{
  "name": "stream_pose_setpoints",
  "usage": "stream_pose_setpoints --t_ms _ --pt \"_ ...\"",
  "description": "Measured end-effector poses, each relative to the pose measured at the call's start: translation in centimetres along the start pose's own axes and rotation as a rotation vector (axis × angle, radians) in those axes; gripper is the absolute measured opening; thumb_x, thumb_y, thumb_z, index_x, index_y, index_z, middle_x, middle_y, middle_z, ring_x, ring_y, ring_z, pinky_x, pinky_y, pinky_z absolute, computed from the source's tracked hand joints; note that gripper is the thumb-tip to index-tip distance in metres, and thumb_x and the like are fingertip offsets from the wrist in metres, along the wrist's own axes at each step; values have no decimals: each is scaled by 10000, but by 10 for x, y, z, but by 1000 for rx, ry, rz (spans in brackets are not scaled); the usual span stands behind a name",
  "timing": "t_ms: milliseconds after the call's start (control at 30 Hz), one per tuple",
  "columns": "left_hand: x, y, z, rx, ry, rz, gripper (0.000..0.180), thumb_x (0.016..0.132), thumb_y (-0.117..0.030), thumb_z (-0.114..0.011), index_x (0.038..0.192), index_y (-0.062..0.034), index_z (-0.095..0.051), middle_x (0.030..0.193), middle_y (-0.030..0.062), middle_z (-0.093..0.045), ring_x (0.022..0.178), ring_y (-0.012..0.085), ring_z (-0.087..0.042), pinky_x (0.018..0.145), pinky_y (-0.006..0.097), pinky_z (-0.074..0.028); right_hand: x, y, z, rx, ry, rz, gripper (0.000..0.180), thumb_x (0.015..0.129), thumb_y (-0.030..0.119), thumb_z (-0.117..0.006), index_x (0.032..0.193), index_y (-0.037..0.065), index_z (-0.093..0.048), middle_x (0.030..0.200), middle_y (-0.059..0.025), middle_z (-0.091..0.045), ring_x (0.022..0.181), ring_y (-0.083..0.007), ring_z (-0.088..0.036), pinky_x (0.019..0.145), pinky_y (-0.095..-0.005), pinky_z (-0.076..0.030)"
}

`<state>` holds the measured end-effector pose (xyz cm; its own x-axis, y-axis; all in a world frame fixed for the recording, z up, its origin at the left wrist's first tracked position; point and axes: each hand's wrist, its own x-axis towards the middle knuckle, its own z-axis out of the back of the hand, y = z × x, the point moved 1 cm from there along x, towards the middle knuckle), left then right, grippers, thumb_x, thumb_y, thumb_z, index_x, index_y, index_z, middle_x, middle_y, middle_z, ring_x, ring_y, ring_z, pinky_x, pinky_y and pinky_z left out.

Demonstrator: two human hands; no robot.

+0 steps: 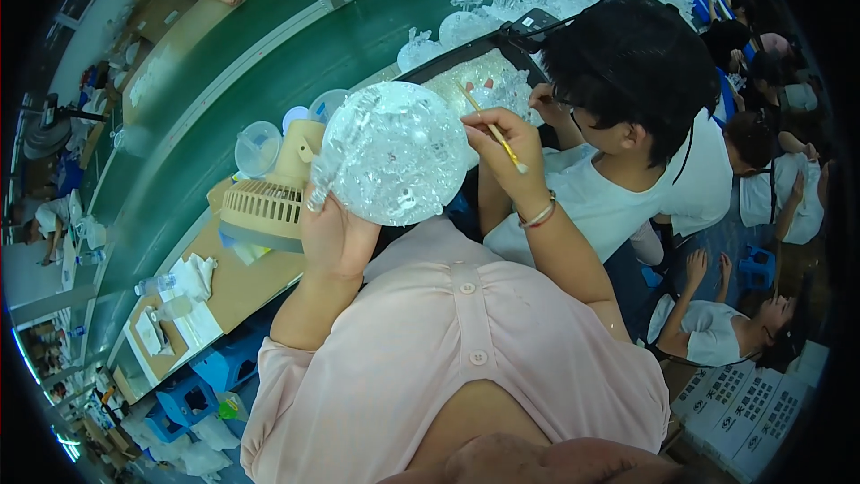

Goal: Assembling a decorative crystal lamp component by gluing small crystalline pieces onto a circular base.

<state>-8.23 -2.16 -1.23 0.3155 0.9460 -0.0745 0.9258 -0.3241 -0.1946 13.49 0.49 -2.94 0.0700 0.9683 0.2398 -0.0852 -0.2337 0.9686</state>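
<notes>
Left hand (339, 237) is gripping a round, glassy-clear disc (394, 157) at seven o'clock, seemingly for steadiness. Right hand (512, 151) is pinching a slim yellow brush (492, 127).

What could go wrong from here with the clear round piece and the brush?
1. The clear round piece is held up in the air, the left hand at its lower left edge; if that grip slips, it could drop.
2. The right hand holds the brush close to a co-worker in white, so a nudge might jolt it.
3. The beige fan appears beside the left hand; the piece might knock it if swung left.
</notes>
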Motion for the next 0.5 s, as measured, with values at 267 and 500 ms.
stream_pose_setpoints --t_ms 267,500 --pt "-3 6 -9 225 26 -87 499 946 -320 -298 1386 -95 -235 1422 116 -270 1308 304 -262 1081 476 -189 -13 19 -16 488 175 -169 286 841 102 -585 1088 -22 -513 1024 -55 -576 868 -97 -553 760 -208 -435" --pt "-5 9 -14 225 77 -75 483 950 -311 -287 1387 -111 -238 1422 113 -272 1309 301 -259 1082 471 -187 -14 29 -28 182 292 -144 361 813 92 -624 1120 7 -455 927 -4 -549 822 -37 -486 713 -180 -396"
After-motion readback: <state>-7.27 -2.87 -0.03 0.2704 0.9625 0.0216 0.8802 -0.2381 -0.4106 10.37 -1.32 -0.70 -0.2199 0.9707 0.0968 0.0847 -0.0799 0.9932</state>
